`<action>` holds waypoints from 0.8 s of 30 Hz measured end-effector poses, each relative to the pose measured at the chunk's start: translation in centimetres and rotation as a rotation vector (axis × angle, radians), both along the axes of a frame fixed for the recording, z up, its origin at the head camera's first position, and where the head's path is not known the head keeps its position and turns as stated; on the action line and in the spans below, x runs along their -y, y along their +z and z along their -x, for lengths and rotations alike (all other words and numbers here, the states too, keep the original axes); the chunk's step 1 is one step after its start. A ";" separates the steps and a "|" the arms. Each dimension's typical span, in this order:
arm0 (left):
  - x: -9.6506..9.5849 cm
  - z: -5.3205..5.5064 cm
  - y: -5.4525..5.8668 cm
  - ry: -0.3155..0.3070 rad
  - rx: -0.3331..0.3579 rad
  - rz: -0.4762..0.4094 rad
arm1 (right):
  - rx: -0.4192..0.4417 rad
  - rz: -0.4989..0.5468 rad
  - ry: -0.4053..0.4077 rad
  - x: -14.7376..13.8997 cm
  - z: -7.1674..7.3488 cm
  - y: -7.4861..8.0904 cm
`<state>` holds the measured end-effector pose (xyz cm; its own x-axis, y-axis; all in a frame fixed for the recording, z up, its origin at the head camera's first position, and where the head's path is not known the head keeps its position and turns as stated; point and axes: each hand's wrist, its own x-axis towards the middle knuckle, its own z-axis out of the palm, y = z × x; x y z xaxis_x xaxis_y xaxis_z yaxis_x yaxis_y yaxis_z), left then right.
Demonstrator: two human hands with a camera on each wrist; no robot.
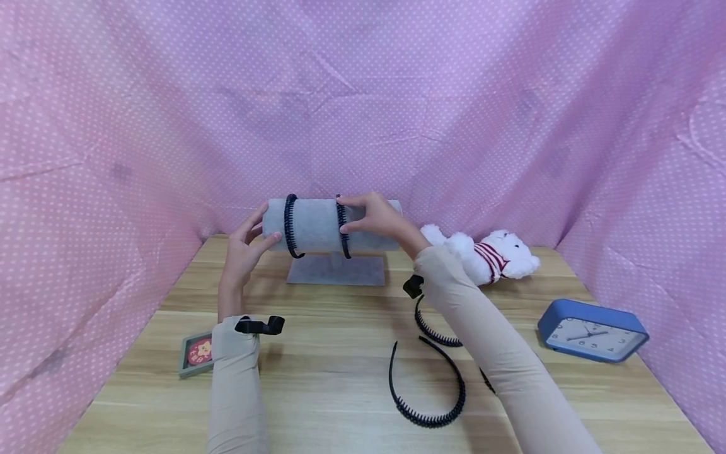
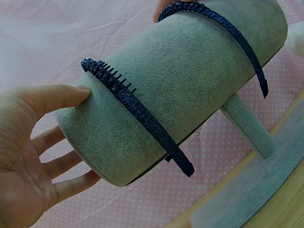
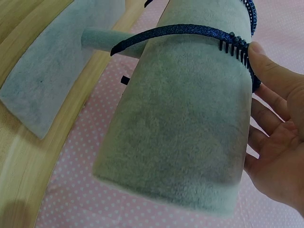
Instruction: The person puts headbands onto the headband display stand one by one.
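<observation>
A grey plush headband stand (image 1: 315, 226) with a horizontal roll and flat base stands at the back of the table. Two dark toothed headbands circle the roll: one on the left (image 1: 289, 226), another right of the middle (image 1: 343, 234). My left hand (image 1: 239, 257) holds the roll's left end, its thumb (image 2: 64, 96) on the roll near the left headband and the other fingers round the end. My right hand (image 1: 379, 215) pinches the right headband between thumb (image 3: 268, 66) and forefinger. The other right fingers lie beside the roll, partly hidden by it.
Another dark headband (image 1: 431, 421) lies at the front. A further one (image 1: 437, 337) and part of another (image 1: 486, 381) show beside my right sleeve. A white teddy bear (image 1: 518, 252), blue clock (image 1: 592, 331) and small framed picture (image 1: 195, 353) surround the work. Pink dotted cloth encloses the table.
</observation>
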<state>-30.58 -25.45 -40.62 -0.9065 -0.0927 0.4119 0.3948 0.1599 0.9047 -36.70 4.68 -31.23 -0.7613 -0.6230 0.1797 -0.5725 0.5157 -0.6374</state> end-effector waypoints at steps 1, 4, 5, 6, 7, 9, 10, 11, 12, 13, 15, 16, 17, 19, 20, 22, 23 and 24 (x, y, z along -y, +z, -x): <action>0.0 0.0 0.0 -0.001 -0.001 -0.008 | 0.000 -0.001 -0.001 0.1 0.0 0.0; 0.1 0.0 -0.1 -0.001 0.000 -0.009 | -0.001 -0.002 -0.002 0.3 0.0 0.0; 0.0 0.0 -0.1 -0.002 0.000 -0.017 | -0.003 -0.002 -0.001 0.3 0.0 0.0; 0.0 0.0 -0.1 -0.003 0.000 -0.018 | -0.002 0.000 0.001 0.4 0.0 0.0; 0.0 0.1 -0.1 -0.004 0.000 -0.017 | -0.002 0.001 0.004 0.5 0.0 0.0; 0.0 0.1 -0.1 -0.007 -0.003 -0.008 | -0.007 0.005 0.008 0.6 0.0 0.0; 0.1 0.1 -0.1 -0.008 -0.001 -0.011 | -0.010 0.008 0.012 0.7 0.0 0.0; -0.1 -0.1 0.2 -0.010 0.002 -0.012 | -0.012 0.010 0.014 0.8 0.0 -0.1; -0.1 -0.2 0.2 -0.010 0.002 -0.003 | -0.014 0.014 0.017 0.9 0.0 -0.1; -0.1 -0.2 0.2 -0.011 0.001 -0.003 | -0.021 0.015 0.017 1.0 0.0 -0.1; -0.1 -0.2 0.3 -0.012 0.003 -0.002 | -0.023 0.019 0.014 1.2 0.0 -0.1; -0.1 -0.2 0.3 -0.013 0.002 -0.001 | -0.023 0.020 0.012 1.3 -0.1 -0.1; -0.1 -0.2 0.3 -0.014 -0.002 -0.002 | -0.023 0.019 0.008 1.4 -0.1 -0.1; 0.0 0.0 0.0 -0.013 -0.008 -0.005 | -0.028 0.016 0.003 1.6 -0.1 -0.1; 0.0 0.0 0.0 -0.013 -0.009 -0.005 | -0.029 0.014 0.001 1.7 -0.1 -0.1; 0.0 0.0 0.0 -0.012 -0.014 -0.004 | -0.035 0.009 0.000 2.0 0.0 -0.2; 0.0 0.0 0.0 -0.010 -0.012 -0.005 | -0.038 0.007 0.000 2.1 0.0 -0.3; 0.0 0.0 -0.1 -0.007 -0.010 -0.003 | -0.041 0.005 0.002 2.2 0.0 -0.3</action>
<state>-30.58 -25.46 -40.68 -0.9030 -0.0878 0.4206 0.4047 0.1546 0.9013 -36.73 2.44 -31.55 -0.7524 -0.6232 0.2136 -0.5988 0.5118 -0.6160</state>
